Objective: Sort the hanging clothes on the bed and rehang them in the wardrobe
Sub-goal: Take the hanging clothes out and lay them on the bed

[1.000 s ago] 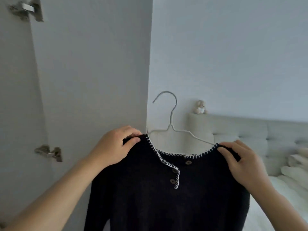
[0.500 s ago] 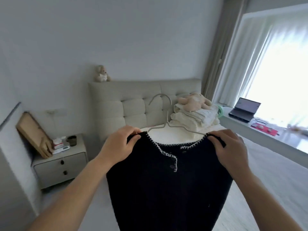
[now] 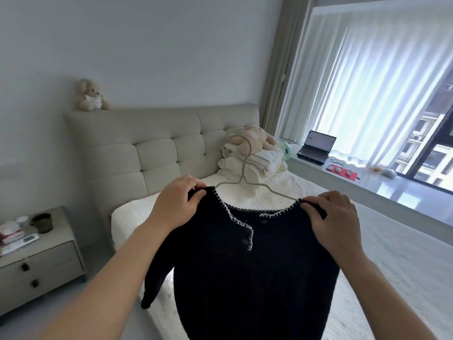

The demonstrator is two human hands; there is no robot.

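Note:
A black knit top (image 3: 255, 273) with white stitched neckline and dark buttons hangs on a pale wire hanger (image 3: 242, 168), held up in front of me over the bed (image 3: 392, 256). My left hand (image 3: 175, 204) grips the top's left shoulder over the hanger arm. My right hand (image 3: 334, 222) grips the right shoulder the same way. One black sleeve dangles at lower left. The wardrobe is out of view.
A padded headboard (image 3: 157, 153) backs the bed, with a teddy bear (image 3: 88, 95) on top. Folded cream bedding and a plush toy (image 3: 255, 155) sit at the bed's head. A nightstand (image 3: 36, 261) stands left. A laptop (image 3: 316, 148) rests on the window ledge, right.
My view has swung right, from the wardrobe door to the bed and window. Both hands keep their hold on the black top's shoulders, carrying it along on the hanger.

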